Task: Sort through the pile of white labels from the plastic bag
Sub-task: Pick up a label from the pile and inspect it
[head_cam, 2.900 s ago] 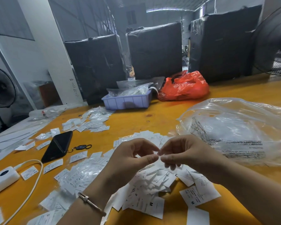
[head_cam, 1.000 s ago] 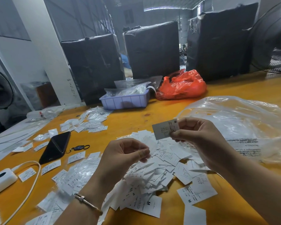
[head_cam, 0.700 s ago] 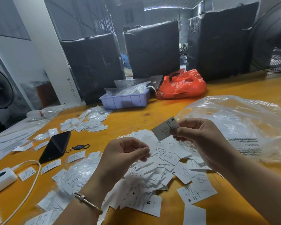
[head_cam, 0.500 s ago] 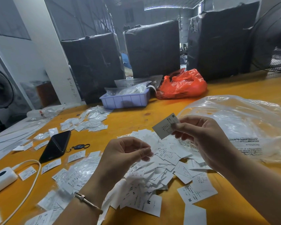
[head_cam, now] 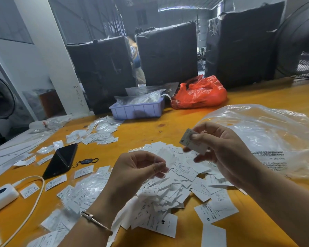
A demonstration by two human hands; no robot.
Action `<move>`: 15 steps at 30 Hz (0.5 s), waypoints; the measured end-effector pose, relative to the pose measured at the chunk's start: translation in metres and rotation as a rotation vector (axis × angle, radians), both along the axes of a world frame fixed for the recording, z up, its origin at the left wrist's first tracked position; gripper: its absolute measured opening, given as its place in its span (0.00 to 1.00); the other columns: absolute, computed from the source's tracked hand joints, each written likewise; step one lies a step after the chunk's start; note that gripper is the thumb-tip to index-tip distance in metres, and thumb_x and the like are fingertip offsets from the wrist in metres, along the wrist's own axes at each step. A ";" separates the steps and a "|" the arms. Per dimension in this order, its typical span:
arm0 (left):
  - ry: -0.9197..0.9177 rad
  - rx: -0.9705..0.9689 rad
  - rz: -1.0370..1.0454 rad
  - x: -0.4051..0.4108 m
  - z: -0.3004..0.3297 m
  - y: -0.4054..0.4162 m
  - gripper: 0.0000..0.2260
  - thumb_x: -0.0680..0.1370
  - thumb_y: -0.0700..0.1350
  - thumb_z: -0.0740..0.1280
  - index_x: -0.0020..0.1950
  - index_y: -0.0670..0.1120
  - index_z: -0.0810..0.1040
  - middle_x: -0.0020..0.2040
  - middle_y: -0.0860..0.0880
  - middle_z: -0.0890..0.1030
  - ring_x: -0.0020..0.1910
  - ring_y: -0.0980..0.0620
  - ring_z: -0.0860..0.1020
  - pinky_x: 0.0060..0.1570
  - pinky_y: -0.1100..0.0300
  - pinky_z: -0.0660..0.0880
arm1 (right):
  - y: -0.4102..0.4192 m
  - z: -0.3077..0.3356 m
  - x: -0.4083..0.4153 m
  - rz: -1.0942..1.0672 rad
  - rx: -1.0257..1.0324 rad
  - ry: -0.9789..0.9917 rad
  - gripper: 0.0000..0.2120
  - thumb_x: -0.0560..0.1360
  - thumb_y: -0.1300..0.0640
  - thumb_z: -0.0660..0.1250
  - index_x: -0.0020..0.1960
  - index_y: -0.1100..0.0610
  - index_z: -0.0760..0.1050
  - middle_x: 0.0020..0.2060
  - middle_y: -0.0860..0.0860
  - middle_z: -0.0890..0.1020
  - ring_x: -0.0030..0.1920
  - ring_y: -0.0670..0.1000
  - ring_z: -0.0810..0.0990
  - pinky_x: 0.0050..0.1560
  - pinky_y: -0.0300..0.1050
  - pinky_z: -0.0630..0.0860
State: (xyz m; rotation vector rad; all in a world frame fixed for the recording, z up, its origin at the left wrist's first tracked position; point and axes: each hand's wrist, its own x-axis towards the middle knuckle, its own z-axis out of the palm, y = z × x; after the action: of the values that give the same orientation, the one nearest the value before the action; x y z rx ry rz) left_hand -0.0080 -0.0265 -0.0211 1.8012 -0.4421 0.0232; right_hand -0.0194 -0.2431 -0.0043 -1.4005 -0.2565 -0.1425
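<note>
A loose pile of white labels (head_cam: 178,186) with size letters lies on the orange table (head_cam: 150,129) in front of me. My right hand (head_cam: 227,154) is raised over the pile's far right side and pinches one white label (head_cam: 193,143) between thumb and fingers, tilted on edge. My left hand (head_cam: 134,172) hovers over the pile's left side with fingers curled and thumb against the fingertips; a blurred white label (head_cam: 165,155) sits at those fingertips. The large clear plastic bag (head_cam: 268,132) lies crumpled to the right, behind my right hand.
Left of the pile lie a black phone (head_cam: 61,160), a key fob (head_cam: 86,161), a white power bank (head_cam: 0,196) with its cable, and scattered labels (head_cam: 96,134). A blue tray (head_cam: 137,109) and a red bag (head_cam: 200,93) stand at the back, before black wrapped bales.
Both hands first pinched together low over the pile. My right hand then lifted one label above it and has now turned the label more on edge. My left hand stayed nearly still.
</note>
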 end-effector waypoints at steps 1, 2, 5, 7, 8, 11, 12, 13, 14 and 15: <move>0.000 -0.007 -0.004 0.000 0.000 0.000 0.09 0.68 0.44 0.75 0.45 0.41 0.85 0.39 0.44 0.86 0.37 0.48 0.85 0.37 0.63 0.78 | 0.000 0.000 -0.001 0.031 -0.005 -0.012 0.03 0.76 0.65 0.64 0.48 0.60 0.76 0.39 0.56 0.84 0.35 0.55 0.83 0.29 0.41 0.75; 0.000 -0.013 -0.007 -0.001 0.000 -0.001 0.09 0.68 0.44 0.75 0.44 0.41 0.85 0.39 0.43 0.86 0.37 0.48 0.85 0.36 0.63 0.78 | 0.001 0.000 -0.002 0.049 -0.023 -0.033 0.03 0.77 0.66 0.64 0.49 0.61 0.75 0.38 0.57 0.84 0.33 0.55 0.82 0.28 0.41 0.75; -0.007 -0.002 -0.022 -0.002 0.001 -0.002 0.10 0.67 0.44 0.75 0.44 0.40 0.85 0.39 0.43 0.86 0.36 0.48 0.85 0.36 0.62 0.79 | 0.003 -0.003 -0.004 0.012 -0.110 -0.152 0.08 0.73 0.72 0.66 0.47 0.62 0.77 0.33 0.54 0.83 0.29 0.51 0.78 0.28 0.38 0.74; -0.010 0.012 -0.028 -0.003 0.001 -0.002 0.10 0.67 0.45 0.75 0.44 0.40 0.84 0.39 0.43 0.86 0.36 0.48 0.85 0.37 0.62 0.79 | 0.006 -0.003 -0.005 -0.004 -0.153 -0.235 0.09 0.70 0.73 0.69 0.45 0.62 0.78 0.31 0.53 0.82 0.29 0.50 0.78 0.29 0.37 0.74; -0.012 0.016 -0.030 -0.003 0.001 -0.002 0.10 0.67 0.44 0.75 0.44 0.40 0.84 0.39 0.43 0.86 0.36 0.48 0.85 0.37 0.61 0.79 | 0.007 -0.003 -0.006 -0.013 -0.182 -0.269 0.09 0.69 0.73 0.71 0.44 0.61 0.79 0.31 0.54 0.82 0.29 0.50 0.79 0.29 0.37 0.73; -0.016 0.015 -0.033 -0.003 0.001 -0.002 0.10 0.67 0.45 0.75 0.44 0.40 0.85 0.39 0.43 0.86 0.37 0.48 0.85 0.38 0.60 0.79 | 0.010 -0.005 -0.007 -0.050 -0.254 -0.321 0.09 0.67 0.73 0.73 0.44 0.62 0.79 0.32 0.55 0.82 0.28 0.51 0.80 0.28 0.35 0.73; -0.018 0.011 -0.032 -0.003 0.001 -0.002 0.10 0.67 0.45 0.75 0.44 0.41 0.85 0.39 0.43 0.86 0.37 0.47 0.85 0.38 0.60 0.79 | 0.011 -0.005 -0.008 -0.061 -0.272 -0.328 0.09 0.67 0.73 0.73 0.44 0.62 0.79 0.31 0.55 0.82 0.28 0.51 0.80 0.28 0.34 0.73; -0.021 0.007 -0.031 -0.004 0.001 -0.002 0.10 0.66 0.45 0.75 0.44 0.41 0.85 0.39 0.43 0.86 0.37 0.47 0.85 0.39 0.60 0.79 | 0.011 -0.006 -0.007 -0.072 -0.291 -0.332 0.09 0.67 0.72 0.73 0.43 0.62 0.79 0.31 0.54 0.82 0.28 0.51 0.80 0.28 0.34 0.73; -0.024 0.005 -0.029 -0.004 0.002 -0.002 0.10 0.66 0.46 0.75 0.44 0.42 0.85 0.39 0.43 0.86 0.37 0.47 0.85 0.38 0.60 0.79 | 0.011 -0.006 -0.007 -0.080 -0.303 -0.331 0.09 0.68 0.72 0.73 0.43 0.62 0.79 0.31 0.54 0.82 0.27 0.51 0.80 0.28 0.34 0.72; -0.026 0.005 -0.029 -0.004 0.002 -0.002 0.10 0.67 0.45 0.75 0.44 0.42 0.85 0.39 0.43 0.86 0.37 0.47 0.85 0.38 0.60 0.79 | 0.011 -0.006 -0.007 -0.086 -0.310 -0.329 0.09 0.68 0.72 0.73 0.43 0.62 0.79 0.30 0.54 0.82 0.27 0.51 0.80 0.28 0.34 0.72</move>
State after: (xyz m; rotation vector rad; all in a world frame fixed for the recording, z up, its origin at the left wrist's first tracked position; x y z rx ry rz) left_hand -0.0121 -0.0288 -0.0194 1.8013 -0.4872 0.0257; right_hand -0.0265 -0.2318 -0.0107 -1.6950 -0.5069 -0.4204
